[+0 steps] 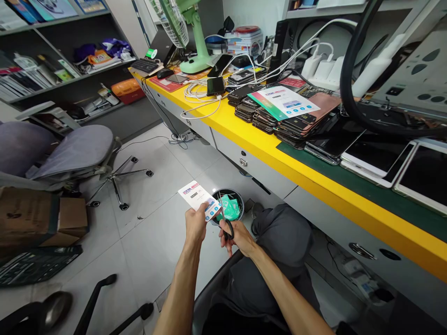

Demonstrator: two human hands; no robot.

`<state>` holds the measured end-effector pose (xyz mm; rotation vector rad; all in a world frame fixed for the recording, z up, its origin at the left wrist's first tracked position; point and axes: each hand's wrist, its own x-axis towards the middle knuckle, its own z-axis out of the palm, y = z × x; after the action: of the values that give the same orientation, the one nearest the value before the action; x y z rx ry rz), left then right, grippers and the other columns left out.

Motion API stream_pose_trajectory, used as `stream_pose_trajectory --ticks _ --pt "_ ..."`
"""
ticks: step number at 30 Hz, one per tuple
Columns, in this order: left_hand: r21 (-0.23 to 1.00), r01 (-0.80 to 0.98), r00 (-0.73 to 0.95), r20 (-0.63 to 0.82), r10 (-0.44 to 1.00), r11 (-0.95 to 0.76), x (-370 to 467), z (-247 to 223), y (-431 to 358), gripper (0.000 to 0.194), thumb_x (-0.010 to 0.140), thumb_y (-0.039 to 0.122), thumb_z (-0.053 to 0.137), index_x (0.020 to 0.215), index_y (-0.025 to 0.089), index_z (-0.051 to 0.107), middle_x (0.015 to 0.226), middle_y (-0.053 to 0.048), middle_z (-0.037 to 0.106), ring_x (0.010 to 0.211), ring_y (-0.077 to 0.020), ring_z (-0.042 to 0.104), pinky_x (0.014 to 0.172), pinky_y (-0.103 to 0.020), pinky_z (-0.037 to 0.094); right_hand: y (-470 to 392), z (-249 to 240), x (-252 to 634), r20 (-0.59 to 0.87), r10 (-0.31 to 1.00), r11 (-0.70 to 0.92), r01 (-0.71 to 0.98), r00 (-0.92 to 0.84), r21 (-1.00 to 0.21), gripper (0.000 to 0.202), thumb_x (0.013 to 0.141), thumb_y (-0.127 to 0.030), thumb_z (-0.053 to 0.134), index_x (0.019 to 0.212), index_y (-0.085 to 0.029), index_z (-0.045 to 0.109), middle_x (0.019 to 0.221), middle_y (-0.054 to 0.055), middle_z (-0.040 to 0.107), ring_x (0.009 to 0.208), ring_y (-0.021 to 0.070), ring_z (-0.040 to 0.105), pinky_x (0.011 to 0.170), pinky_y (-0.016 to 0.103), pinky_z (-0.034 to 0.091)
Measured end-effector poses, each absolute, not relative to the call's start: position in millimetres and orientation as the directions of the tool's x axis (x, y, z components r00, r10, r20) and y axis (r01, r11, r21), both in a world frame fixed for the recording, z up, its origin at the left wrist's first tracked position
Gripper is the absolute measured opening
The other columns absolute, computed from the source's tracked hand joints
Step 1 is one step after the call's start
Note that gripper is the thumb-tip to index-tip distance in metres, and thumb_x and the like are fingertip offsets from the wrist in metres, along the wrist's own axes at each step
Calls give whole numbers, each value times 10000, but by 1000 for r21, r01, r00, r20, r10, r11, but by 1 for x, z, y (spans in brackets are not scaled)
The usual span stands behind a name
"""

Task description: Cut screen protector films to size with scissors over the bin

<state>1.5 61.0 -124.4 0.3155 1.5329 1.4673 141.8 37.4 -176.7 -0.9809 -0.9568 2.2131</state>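
Note:
My left hand (196, 223) grips the lower edge of a white printed card (193, 190), its thumb pressed on the front. Coloured lettering and round blue icons show on the card. In my right hand (238, 236) is a pair of scissors (228, 229) with black handles, my fingers in the loops. Their blades point up along the card's right edge; whether they touch it I cannot tell. Below both hands a round waste bin (213, 222) stands on the floor, with crumpled green wrapping (229, 207) inside.
A yellow-edged workbench (251, 142) runs along the right. On it are stacked phones (263, 122), a larger printed sheet (284, 100), white cables (195, 90) and a green fan (195, 42). A wheeled chair (80, 149) and a cardboard box (71, 216) are at the left.

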Motion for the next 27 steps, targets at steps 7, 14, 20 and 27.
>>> stream_pose_trajectory --ticks 7,14,20,27 --pt "891 -380 -532 -431 729 250 3 -121 58 152 723 170 702 832 64 713 801 -120 759 638 -239 730 622 -362 619 37 -177 142 -406 695 -597 -162 -593 -786 644 763 -752 654 717 -111 624 555 41 654 319 92 482 297 230 445" --pt "900 -357 -551 -418 722 248 4 -123 58 132 731 164 684 817 67 707 782 -120 754 628 -249 734 640 -383 623 38 -182 142 -403 701 -572 -126 -588 -811 625 747 -743 679 718 -122 625 552 28 661 313 80 485 305 201 422" --pt "899 -356 -551 -422 720 255 3 -126 59 120 734 151 685 819 67 704 785 -127 760 625 -254 737 614 -376 627 37 -186 142 -399 706 -557 -110 -585 -824 627 777 -747 644 716 -124 624 559 25 660 310 80 489 305 203 426" --pt "894 -361 -560 -435 705 265 0 -129 59 123 739 123 676 839 57 702 815 -141 764 620 -248 741 615 -374 634 36 -187 141 -395 714 -539 -93 -578 -837 640 780 -753 639 705 -118 620 539 16 642 304 84 495 286 195 396"
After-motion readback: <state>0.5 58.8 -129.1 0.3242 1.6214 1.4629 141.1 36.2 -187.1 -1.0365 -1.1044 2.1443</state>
